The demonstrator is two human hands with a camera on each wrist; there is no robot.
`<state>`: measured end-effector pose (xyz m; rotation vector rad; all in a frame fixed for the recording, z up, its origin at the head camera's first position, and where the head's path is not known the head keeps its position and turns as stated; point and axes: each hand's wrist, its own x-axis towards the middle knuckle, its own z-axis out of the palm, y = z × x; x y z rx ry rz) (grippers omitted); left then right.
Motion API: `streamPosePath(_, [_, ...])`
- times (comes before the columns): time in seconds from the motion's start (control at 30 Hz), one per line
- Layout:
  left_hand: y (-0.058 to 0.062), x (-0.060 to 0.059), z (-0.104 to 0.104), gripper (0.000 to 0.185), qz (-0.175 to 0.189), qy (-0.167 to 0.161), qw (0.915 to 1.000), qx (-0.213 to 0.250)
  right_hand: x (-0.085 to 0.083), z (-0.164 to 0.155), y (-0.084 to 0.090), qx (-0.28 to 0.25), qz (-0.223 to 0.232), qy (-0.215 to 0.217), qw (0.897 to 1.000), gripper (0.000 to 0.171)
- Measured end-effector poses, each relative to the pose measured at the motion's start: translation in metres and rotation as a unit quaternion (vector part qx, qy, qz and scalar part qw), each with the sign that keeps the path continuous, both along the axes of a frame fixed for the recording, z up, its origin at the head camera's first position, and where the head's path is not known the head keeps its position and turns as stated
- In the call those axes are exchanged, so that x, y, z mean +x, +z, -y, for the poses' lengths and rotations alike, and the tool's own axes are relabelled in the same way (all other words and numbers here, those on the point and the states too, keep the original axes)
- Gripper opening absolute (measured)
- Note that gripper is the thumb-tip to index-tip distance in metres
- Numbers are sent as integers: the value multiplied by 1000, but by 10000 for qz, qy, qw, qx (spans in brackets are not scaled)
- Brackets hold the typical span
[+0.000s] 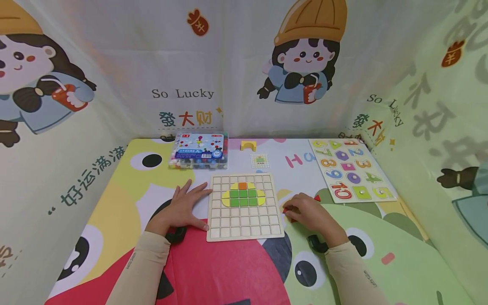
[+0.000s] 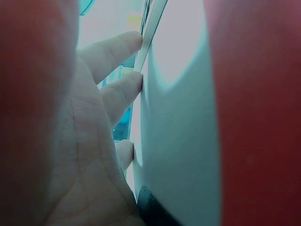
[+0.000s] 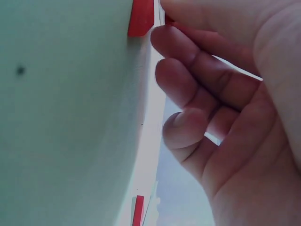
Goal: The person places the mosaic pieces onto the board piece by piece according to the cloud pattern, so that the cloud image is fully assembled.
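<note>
I see a square pale wooden grid board (image 1: 245, 207) lying flat on the cartoon-printed mat (image 1: 236, 275), and I use it as my landmark. In its upper middle rows sits a patch of coloured tiles: green squares (image 1: 243, 198) in the centre, yellow rounded pieces on either side of them and an orange piece above.

My left hand (image 1: 185, 207) lies flat on the mat just left of the board, fingers spread and straight, with the fingertips (image 2: 136, 81) touching the board's left edge. It holds nothing.

My right hand (image 1: 309, 212) rests on the mat just right of the board, its fingers curled over small red pieces (image 3: 141, 18). One red piece shows at the fingertips in the right wrist view and seems pinched there, though the contact is partly hidden.

Beyond the board, toward the curtain, lies a small pattern card (image 1: 260, 160), and behind that a yellow arch-shaped block (image 1: 248, 145). Left of the card, behind the board's far left corner, stands a clear plastic box of coloured beads with a blue label (image 1: 200, 150). Well to the right of the board lies a wooden number puzzle with bright digits (image 1: 351, 169).
</note>
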<state>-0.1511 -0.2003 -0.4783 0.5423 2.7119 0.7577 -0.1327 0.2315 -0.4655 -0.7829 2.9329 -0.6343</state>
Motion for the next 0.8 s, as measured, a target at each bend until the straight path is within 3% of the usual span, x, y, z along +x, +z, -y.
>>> streamPosePath(0.23, [-1, 2, -1, 116, -40, 9, 10000, 16, 1, 10, 9, -280, -38, -84, 9996, 17])
streamPosePath(0.33, [-1, 2, -1, 115, -50, 21, 10000, 33, -1, 23, 17, -279, -117, 147, 9994, 19])
streamPosePath(0.57, [0, 2, 0, 115, -53, 3, 10000, 45, -6, 64, 32, 259, -245, 758, 9965, 19])
streamPosePath(0.8, [-3, 2, 0, 115, -71, -17, 10000, 16, -10, 110, 35, 472, -209, 1255, 9908, 15])
